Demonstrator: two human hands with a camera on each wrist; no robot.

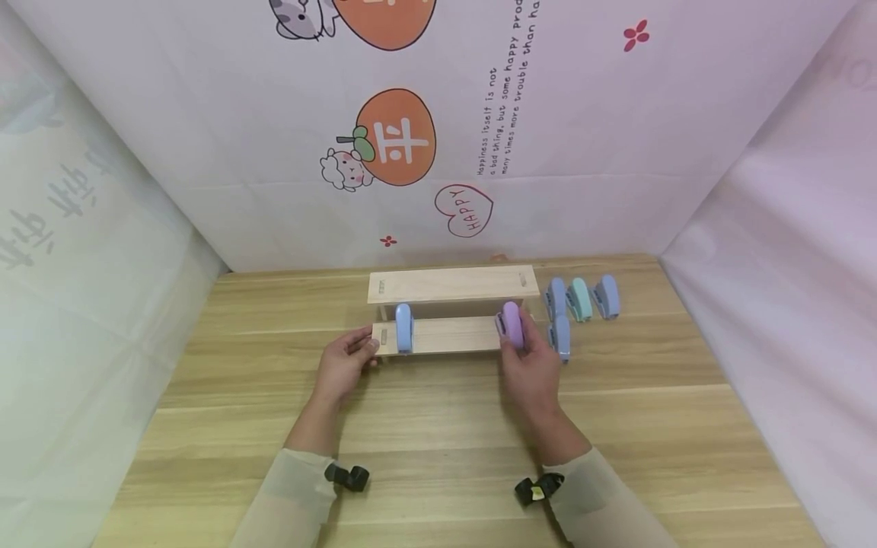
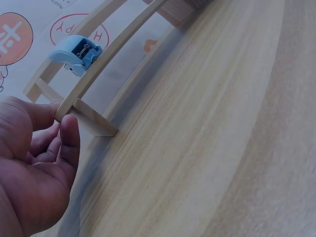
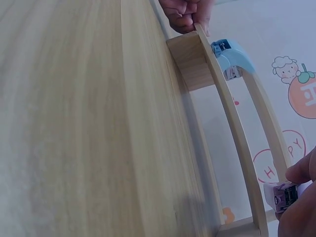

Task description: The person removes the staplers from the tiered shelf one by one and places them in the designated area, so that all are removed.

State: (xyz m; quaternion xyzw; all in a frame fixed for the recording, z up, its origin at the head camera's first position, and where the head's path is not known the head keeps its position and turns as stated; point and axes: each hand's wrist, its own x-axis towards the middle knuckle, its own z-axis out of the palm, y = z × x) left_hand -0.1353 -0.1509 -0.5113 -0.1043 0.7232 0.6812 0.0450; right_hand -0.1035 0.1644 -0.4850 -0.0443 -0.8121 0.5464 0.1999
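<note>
My left hand pinches the left end of the front plank of a two-level wooden rack between thumb and fingers. A light blue mini stapler rests on that plank near its left end, lying front to back. Over the plank's right end, a purple mini stapler is in my right hand, gripped between thumb and fingers. The right wrist view shows the metal front of this purple stapler close above the plank, partly covered by the fingers.
Beside the rack's right end, several mini staplers lie on the wooden table: blue ones and a mint green one. The rack's higher back plank bears nothing. A printed cloth hangs behind the table.
</note>
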